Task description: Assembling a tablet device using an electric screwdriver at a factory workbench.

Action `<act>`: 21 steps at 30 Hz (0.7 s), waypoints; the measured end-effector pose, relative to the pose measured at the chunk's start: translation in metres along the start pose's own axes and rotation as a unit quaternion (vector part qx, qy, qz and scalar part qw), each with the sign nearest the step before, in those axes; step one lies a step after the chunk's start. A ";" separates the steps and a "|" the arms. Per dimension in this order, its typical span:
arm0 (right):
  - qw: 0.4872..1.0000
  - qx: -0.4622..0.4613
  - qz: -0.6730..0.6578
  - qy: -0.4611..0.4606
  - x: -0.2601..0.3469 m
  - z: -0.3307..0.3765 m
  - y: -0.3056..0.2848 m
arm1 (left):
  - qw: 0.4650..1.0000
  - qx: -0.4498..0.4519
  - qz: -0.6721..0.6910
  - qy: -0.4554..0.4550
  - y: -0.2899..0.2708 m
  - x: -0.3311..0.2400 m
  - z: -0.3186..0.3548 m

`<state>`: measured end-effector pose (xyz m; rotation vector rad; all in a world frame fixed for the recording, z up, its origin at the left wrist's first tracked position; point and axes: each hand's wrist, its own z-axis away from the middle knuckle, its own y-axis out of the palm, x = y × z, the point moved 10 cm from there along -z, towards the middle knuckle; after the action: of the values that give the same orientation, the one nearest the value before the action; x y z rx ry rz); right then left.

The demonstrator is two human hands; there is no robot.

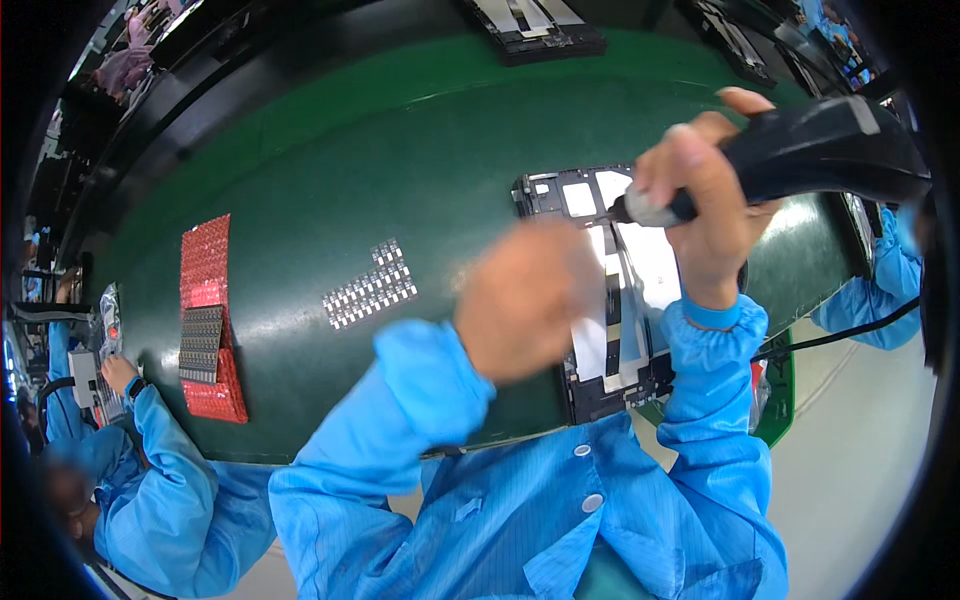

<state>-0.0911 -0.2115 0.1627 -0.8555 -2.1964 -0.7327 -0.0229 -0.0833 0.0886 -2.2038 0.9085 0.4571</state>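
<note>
My right hand (pixel 705 190) is wrapped round a black electric screwdriver (pixel 810 155) with a light grey collar. Its tip points down and left, at the upper part of an open device chassis (pixel 600 405), black-framed with white panels and a dark ribbon strip down the middle. Blurred by motion, my left hand (pixel 530 300) hovers by the left side of that chassis. Its fingers are smeared, so whether anything is in them does not show. Part of the chassis is hidden behind both hands.
Rows of small black-and-white parts (pixel 370 285) lie on the green table (pixel 330 190). Farther left, a dark sheet of parts (pixel 200 345) rests on red bubble wrap (pixel 205 260). Another chassis (pixel 545 40) sits at the far edge. A co-worker (pixel 165 500) sits at the left.
</note>
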 end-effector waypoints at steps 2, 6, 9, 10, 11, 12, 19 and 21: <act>0.999 -0.037 -0.010 -0.016 0.004 -0.010 -0.015 | 0.989 0.143 0.017 0.028 0.050 -0.053 0.021; 0.998 -0.055 -0.005 -0.015 0.007 -0.020 -0.025 | 0.970 0.189 -0.140 0.068 0.086 -0.075 0.061; 0.995 -0.091 -0.029 -0.003 0.009 -0.023 -0.042 | 0.965 0.194 -0.174 0.005 0.069 -0.058 0.059; 0.995 -0.095 -0.027 -0.009 0.011 -0.023 -0.048 | 0.969 0.177 -0.169 -0.040 0.059 -0.046 0.055; 0.994 -0.107 -0.031 0.000 0.009 -0.023 -0.055 | 0.963 0.171 -0.200 -0.054 0.050 -0.038 0.053; 0.992 -0.118 -0.036 0.007 0.006 -0.021 -0.062 | 0.957 0.163 -0.231 -0.067 0.040 -0.029 0.049; 0.993 -0.107 0.018 0.046 -0.012 0.006 -0.078 | 0.919 0.111 -0.343 -0.158 -0.033 0.057 0.006; 0.991 -0.084 0.067 0.074 -0.020 0.015 -0.077 | 0.896 0.092 -0.397 -0.174 -0.064 0.094 -0.003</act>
<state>-0.1419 -0.2567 0.1188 -0.9890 -1.9474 -0.8934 0.0884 -0.0979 0.0693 -2.0094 -0.1631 0.3238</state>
